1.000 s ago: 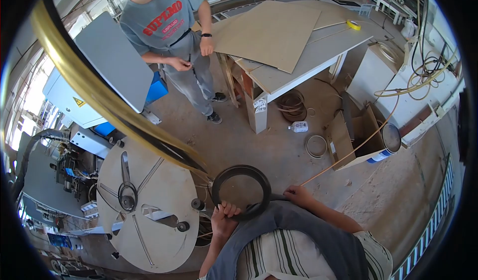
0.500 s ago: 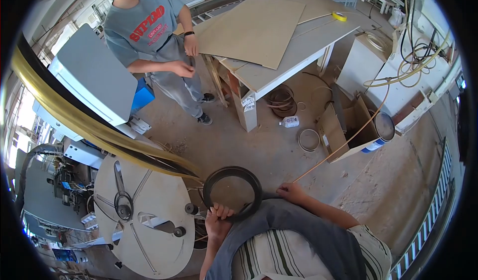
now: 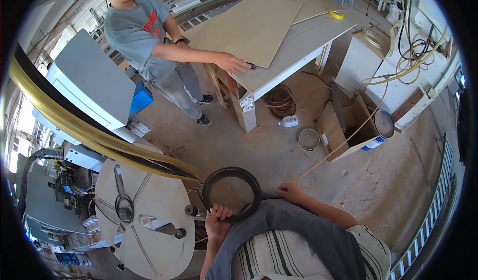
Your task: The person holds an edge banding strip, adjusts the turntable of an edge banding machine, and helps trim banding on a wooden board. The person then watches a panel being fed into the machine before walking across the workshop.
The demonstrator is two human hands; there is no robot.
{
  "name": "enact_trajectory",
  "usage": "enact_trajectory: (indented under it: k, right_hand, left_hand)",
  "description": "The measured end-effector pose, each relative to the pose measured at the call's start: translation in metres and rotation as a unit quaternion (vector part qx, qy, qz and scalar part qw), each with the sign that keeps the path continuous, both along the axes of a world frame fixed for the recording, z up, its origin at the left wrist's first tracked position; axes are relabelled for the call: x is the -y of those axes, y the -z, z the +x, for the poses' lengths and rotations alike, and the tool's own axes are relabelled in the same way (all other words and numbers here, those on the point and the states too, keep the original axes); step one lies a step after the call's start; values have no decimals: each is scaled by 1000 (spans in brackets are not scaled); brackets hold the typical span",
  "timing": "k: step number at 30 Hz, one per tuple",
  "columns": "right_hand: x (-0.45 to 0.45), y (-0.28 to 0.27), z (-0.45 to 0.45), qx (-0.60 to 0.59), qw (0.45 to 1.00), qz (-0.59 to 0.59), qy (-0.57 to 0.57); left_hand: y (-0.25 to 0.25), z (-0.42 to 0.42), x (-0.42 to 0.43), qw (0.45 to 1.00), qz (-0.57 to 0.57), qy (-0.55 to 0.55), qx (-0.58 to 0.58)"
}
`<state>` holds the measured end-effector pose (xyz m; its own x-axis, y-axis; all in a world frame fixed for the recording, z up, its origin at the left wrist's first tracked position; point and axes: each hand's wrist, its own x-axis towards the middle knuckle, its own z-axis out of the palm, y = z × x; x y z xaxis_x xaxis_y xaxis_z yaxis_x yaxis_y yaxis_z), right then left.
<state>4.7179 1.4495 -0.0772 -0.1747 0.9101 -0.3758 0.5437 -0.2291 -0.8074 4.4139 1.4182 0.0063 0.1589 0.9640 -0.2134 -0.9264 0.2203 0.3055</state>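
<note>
Left hand point(image 3: 219, 220) grips the ring point(image 3: 255, 190) right of the reel point(image 3: 162, 195); right hand point(image 3: 293, 193), farther right, closes on the strip point(image 3: 338, 148) — both unmoved. A co-worker's hand point(image 3: 231, 62) now reaches over the bench point(image 3: 318, 37) beyond the reel — the ring's hold seems undisturbed.

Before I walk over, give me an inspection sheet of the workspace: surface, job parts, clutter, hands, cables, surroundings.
Surface: table carries boards and a tape roll.
Job parts: black ring; orange-brown strip runs up past the carton.
Clutter: on the floor, carton, bottle, bucket, brown coil.
Hands: left hand grips the ring; right hand at the strip's lower end, grip unclear.
Cables: loose loops hang at the right; floor trip line: cannot tell.
Surroundings: co-worker beside the table, one arm reaching over its corner, small dark item at the fingertips; pale disc at left.
</note>
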Motion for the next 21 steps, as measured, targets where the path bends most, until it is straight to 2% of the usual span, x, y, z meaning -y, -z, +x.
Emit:
enact_trajectory:
  k: [10, 21]
  right_hand:
    - [-1, 0, 0, -18, 999, 25, -13]
    - [-5, -14, -3, -16, 1000, -10, -15]
  left_hand:
    - [-1, 0, -2, 1000, 11, 9, 5]
    - [-3, -1, -1, 1000, -8, -2, 5]
